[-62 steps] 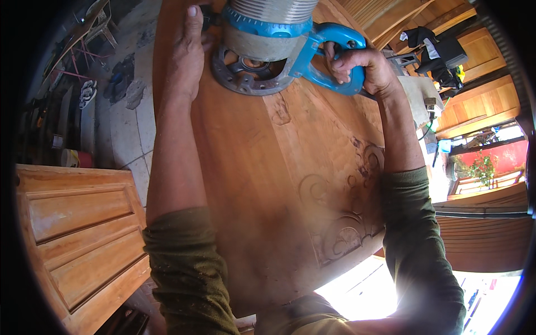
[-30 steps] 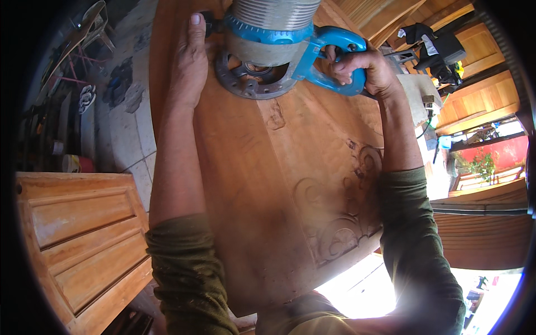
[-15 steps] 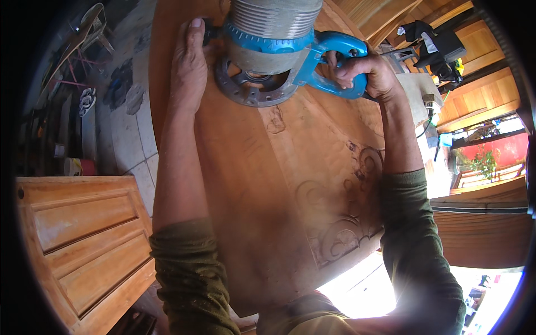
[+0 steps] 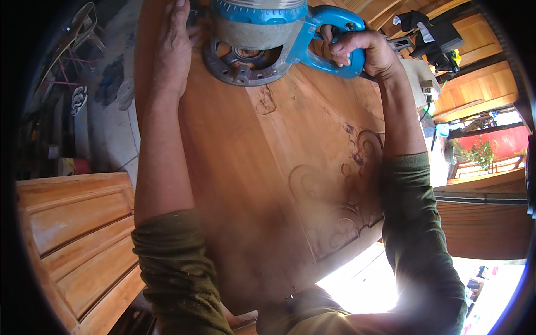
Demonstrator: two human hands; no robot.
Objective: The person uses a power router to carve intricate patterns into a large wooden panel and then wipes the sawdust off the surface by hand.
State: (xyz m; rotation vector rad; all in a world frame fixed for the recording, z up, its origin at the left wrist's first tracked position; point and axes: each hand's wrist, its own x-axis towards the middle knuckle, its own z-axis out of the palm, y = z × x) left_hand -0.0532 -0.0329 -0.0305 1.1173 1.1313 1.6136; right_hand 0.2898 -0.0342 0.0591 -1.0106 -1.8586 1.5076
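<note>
Router (image 4: 259, 34), in the head view, sits on the carved panel (image 4: 240, 134), right hand (image 4: 368, 51) curled round its handle (image 4: 334, 15); whether the left hand (image 4: 174, 58) clasps the knob (image 4: 196, 12), I cannot tell. Uneven pressure could tip the base (image 4: 243, 76) and gouge the panel.

SUPPORT: wooden panel (image 4: 234, 145), brown, broad | SURFACE: carved scrolls (image 4: 339, 226) at near right; paler lengthwise strip (image 4: 267, 131) near middle | LOAD: router (image 4: 251, 36), blue and grey, upright on far part | FLOOR (image 4: 114, 134): light grey, left of panel, dark patches (image 4: 111, 84)
</note>
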